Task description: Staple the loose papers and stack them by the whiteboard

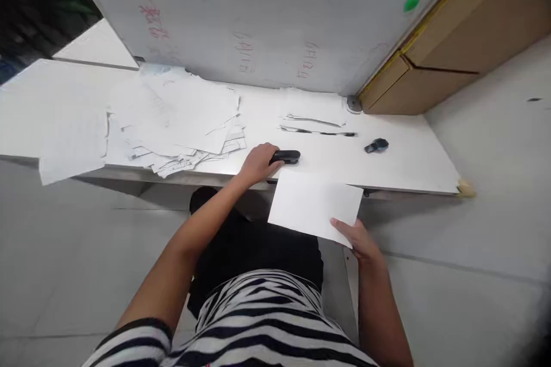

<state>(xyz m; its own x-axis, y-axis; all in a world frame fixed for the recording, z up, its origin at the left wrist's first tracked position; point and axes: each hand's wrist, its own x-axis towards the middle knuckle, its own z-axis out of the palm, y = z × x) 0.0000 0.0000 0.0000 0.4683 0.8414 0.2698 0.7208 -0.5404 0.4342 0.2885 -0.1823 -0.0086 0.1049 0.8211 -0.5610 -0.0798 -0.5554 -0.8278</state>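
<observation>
My left hand is closed around the near end of a black stapler that lies on the white table close to its front edge. My right hand pinches the near right corner of a white sheet of paper, held in the air just in front of the table edge, tilted slightly. The sheet's far edge reaches the table's front edge below the stapler.
A messy pile of white papers covers the left half of the table. A smaller stack and a dark pen-like strip lie at the back. A small black object sits to the right. A whiteboard stands behind; cardboard boxes at right.
</observation>
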